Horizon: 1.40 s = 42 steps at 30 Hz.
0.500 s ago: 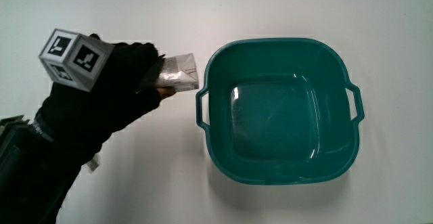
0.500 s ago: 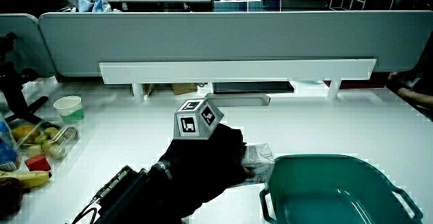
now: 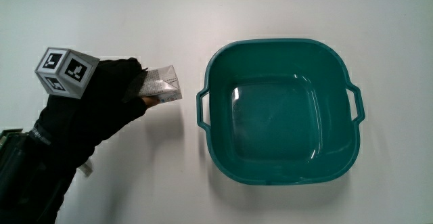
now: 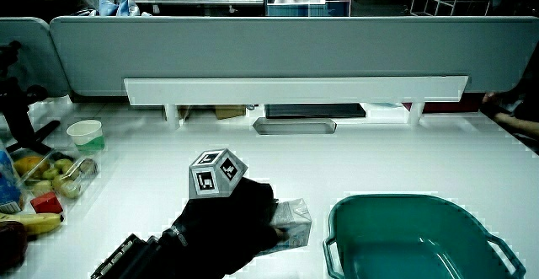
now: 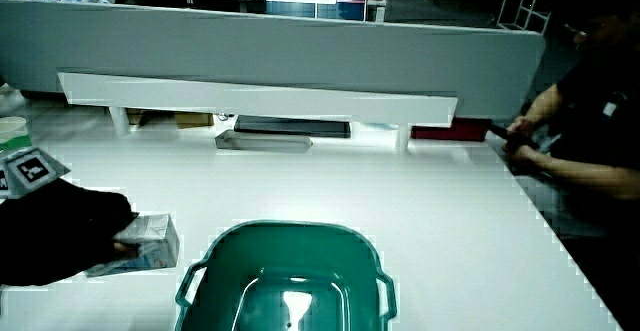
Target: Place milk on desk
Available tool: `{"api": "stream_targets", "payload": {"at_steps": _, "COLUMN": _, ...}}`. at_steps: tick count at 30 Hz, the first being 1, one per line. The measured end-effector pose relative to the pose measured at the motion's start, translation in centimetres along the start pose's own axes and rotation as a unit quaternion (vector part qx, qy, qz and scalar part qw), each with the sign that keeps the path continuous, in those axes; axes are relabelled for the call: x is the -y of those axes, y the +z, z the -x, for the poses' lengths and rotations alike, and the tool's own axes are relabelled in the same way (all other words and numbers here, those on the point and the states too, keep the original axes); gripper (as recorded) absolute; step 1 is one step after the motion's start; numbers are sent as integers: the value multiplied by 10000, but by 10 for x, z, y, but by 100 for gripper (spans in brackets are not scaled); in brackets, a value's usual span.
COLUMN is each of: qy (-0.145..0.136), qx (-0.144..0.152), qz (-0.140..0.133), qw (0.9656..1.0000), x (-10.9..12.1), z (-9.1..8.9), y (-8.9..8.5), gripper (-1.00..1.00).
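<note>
Milk carton (image 3: 161,85) lies on its side, low over or already on the white surface (image 3: 135,21), beside the empty teal basin (image 3: 277,112) and clear of its handle; grip pinching the carton's end, hand (image 3: 101,105) beside the basin, apparently to set it down outside the basin. Against the frame 0.5 s ago, carton and hand sit farther from the basin handle, and in a side view the carton (image 4: 286,226) appears lower.

The small grey-and-white milk carton (image 3: 162,86) is gripped at one end by the black-gloved hand (image 3: 101,105), tilted low over the white surface (image 3: 135,183), just beside the teal plastic basin (image 3: 281,109) but apart from it.
</note>
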Motion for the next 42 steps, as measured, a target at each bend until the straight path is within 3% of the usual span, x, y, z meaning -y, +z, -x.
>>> {"api": "stream_targets", "payload": {"at_steps": 5, "qy": 141, "qx": 116, "qz": 68, "qw": 9998, "x": -4, "z": 15, "y": -12, "gripper": 0}}
{"api": "stream_targets", "payload": {"at_steps": 6, "qy": 138, "qx": 206, "qz": 229, "qw": 9994, "x": -7, "z": 25, "y": -18, "gripper": 0}}
{"api": "stream_targets", "payload": {"at_steps": 8, "qy": 135, "qx": 284, "qz": 261, "qw": 9992, "x": -9, "z": 29, "y": -20, "gripper": 0}}
{"api": "stream_targets", "payload": {"at_steps": 21, "qy": 196, "qx": 527, "qz": 567, "qw": 9968, "x": -17, "z": 49, "y": -37, "gripper": 0}}
{"api": "stream_targets", "payload": {"at_steps": 23, "qy": 301, "qx": 446, "qz": 547, "qw": 9971, "x": -18, "z": 48, "y": -39, "gripper": 0}}
{"api": "stream_targets", "payload": {"at_steps": 24, "qy": 134, "qx": 605, "qz": 497, "qw": 9968, "x": -22, "z": 58, "y": -47, "gripper": 0}}
{"api": "stream_targets", "payload": {"at_steps": 25, "qy": 259, "qx": 604, "qz": 634, "qw": 9958, "x": -19, "z": 58, "y": -45, "gripper": 0}}
{"api": "stream_targets", "payload": {"at_steps": 26, "qy": 240, "qx": 534, "qz": 486, "qw": 9971, "x": -18, "z": 52, "y": -42, "gripper": 0}}
{"api": "stream_targets", "payload": {"at_steps": 29, "qy": 324, "qx": 448, "qz": 592, "qw": 9967, "x": -19, "z": 50, "y": -40, "gripper": 0}}
{"api": "stream_targets", "payload": {"at_steps": 33, "qy": 365, "qx": 529, "qz": 604, "qw": 9961, "x": -18, "z": 52, "y": -41, "gripper": 0}}
{"api": "stream_targets", "payload": {"at_steps": 35, "qy": 363, "qx": 691, "qz": 820, "qw": 9936, "x": -20, "z": 59, "y": -47, "gripper": 0}}
{"api": "stream_targets", "payload": {"at_steps": 37, "qy": 552, "qx": 497, "qz": 809, "qw": 9940, "x": -17, "z": 52, "y": -44, "gripper": -14}}
{"api": "stream_targets", "payload": {"at_steps": 38, "qy": 433, "qx": 768, "qz": 987, "qw": 9912, "x": -19, "z": 64, "y": -52, "gripper": -21}}
{"api": "stream_targets", "payload": {"at_steps": 39, "qy": 638, "qx": 732, "qz": 822, "qw": 9919, "x": -14, "z": 57, "y": -47, "gripper": -29}}
{"api": "stream_targets", "payload": {"at_steps": 40, "qy": 557, "qx": 959, "qz": 764, "qw": 9909, "x": -13, "z": 60, "y": -49, "gripper": -36}}
{"api": "stream_targets", "payload": {"at_steps": 41, "qy": 759, "qx": 1094, "qz": 830, "qw": 9876, "x": -10, "z": 62, "y": -49, "gripper": -43}}
{"api": "stream_targets", "payload": {"at_steps": 42, "qy": 977, "qx": 933, "qz": 915, "qw": 9866, "x": -5, "z": 56, "y": -42, "gripper": -50}}
